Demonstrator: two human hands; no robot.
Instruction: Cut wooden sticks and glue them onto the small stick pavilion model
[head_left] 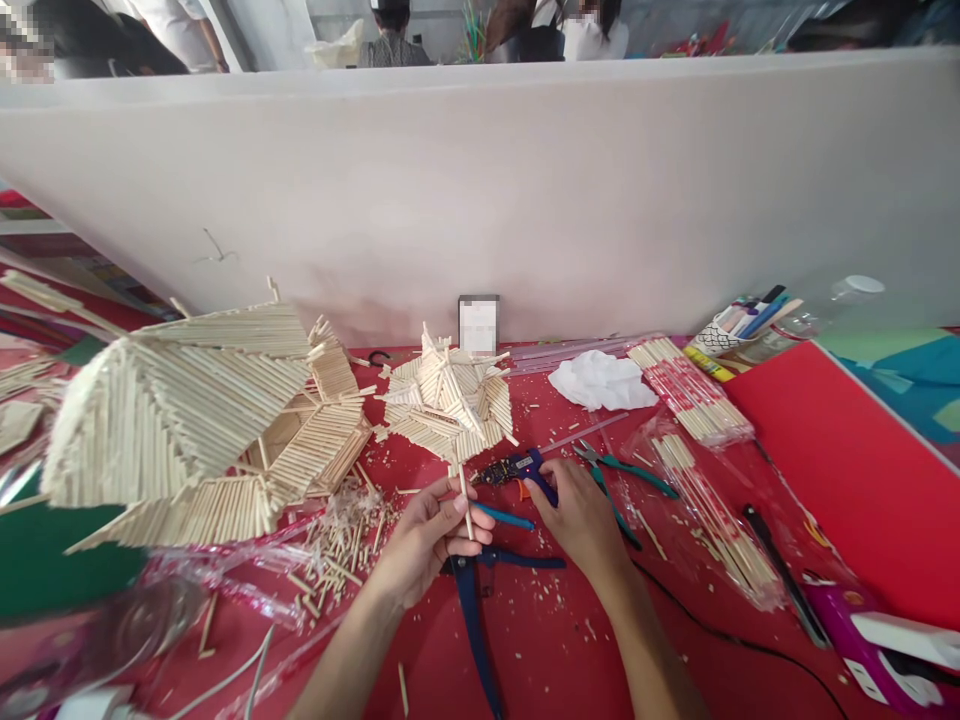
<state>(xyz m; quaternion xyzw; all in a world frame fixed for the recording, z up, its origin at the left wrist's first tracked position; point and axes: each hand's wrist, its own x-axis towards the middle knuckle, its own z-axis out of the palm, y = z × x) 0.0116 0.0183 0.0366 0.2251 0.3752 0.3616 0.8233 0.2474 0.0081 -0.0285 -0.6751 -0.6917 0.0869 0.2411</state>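
Note:
My left hand (442, 530) pinches a short wooden stick (465, 500) upright between thumb and fingers. My right hand (581, 510) has its thumb and fingers around the blue handle of a glue gun (517, 470), which has an orange trigger and a clear glue stick behind it. Just beyond the left hand stands a small star-shaped roof model (450, 395) made of wooden sticks. Below both hands lies a dark blue-handled cutter (472, 620), its head partly hidden by the left hand. Green-handled pliers (637, 475) rest right of the right hand.
A larger stick-built roof model (187, 400) fills the left, with cut stick pieces (337, 550) before it. Packed chopsticks (690, 390), crumpled tissue (604, 380), a pen cup (720, 330) and a black cord (720, 635) lie right. A white partition (480, 190) stands behind.

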